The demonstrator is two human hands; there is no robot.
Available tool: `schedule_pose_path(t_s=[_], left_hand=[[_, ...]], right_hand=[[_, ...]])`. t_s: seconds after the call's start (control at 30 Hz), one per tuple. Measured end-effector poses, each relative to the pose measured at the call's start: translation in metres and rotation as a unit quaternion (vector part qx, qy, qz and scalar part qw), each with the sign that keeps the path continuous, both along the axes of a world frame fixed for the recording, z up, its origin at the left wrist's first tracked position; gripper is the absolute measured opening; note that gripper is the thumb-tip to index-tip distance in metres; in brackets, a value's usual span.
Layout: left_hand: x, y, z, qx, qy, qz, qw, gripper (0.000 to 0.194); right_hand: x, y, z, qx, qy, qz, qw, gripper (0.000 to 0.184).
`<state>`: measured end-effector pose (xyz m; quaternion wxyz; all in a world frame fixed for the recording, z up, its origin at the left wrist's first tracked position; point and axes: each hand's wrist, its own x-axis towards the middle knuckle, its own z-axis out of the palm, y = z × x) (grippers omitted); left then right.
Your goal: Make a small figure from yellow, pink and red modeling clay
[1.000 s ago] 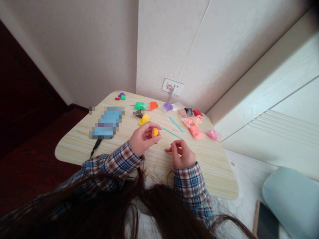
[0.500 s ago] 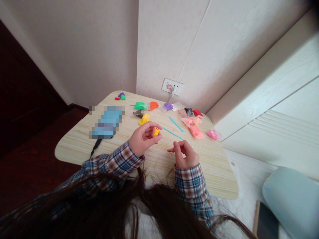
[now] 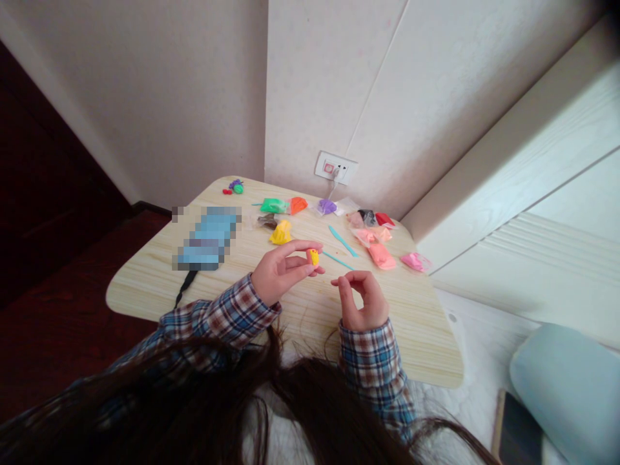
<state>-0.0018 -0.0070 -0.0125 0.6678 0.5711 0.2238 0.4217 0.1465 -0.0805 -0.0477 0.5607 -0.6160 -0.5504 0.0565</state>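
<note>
Left hand (image 3: 281, 274): raised over the worktop (image 3: 145, 284) centre, fingers closed on a small yellow clay piece (image 3: 314, 257) with an orange patch, pinched at the fingertips.

Right hand (image 3: 363, 300): just beside the left, near the front edge, fingers curled, thumb and forefinger pinched together; whether they hold anything cannot be told.

Teal tool (image 3: 342, 240) and thin teal stick (image 3: 338, 261): flat, just beyond the hands.

Clay lumps and bags: along the back edge, among them yellow (image 3: 281, 232), green (image 3: 274, 206), orange (image 3: 298, 205), purple (image 3: 327, 206), pink (image 3: 382, 256).
</note>
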Motion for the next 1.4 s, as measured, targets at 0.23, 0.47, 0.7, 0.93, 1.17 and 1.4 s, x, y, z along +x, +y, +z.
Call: schedule_pose_path(t_s=[0.23,0.47,0.7,0.93,1.17,1.4], left_hand=[[-0.001,0.000,0.002,0.009,0.027,-0.010,1.000,0.032],[-0.001,0.002,-0.004,0.059,0.025,-0.012,0.998,0.023],[0.000,0.001,-0.006,0.050,0.022,-0.034,0.998,0.022],[0.001,0.000,-0.005,0.065,0.059,-0.038,0.995,0.021],[0.001,-0.002,-0.004,0.141,0.101,-0.009,0.985,0.018],[0.000,-0.003,-0.004,0.202,0.109,0.016,0.973,0.016]], right_hand=[[-0.002,-0.001,0.008,0.050,-0.067,0.021,0.996,0.009],[-0.004,-0.003,0.014,0.074,-0.099,0.019,0.992,0.004],[-0.005,-0.004,0.016,0.091,-0.118,0.017,0.989,0.006],[-0.005,-0.006,0.018,0.136,-0.146,-0.003,0.980,0.014],[-0.005,-0.002,0.012,0.172,-0.177,-0.006,0.969,0.017],[-0.002,-0.002,0.011,0.172,-0.223,-0.005,0.959,0.023]])
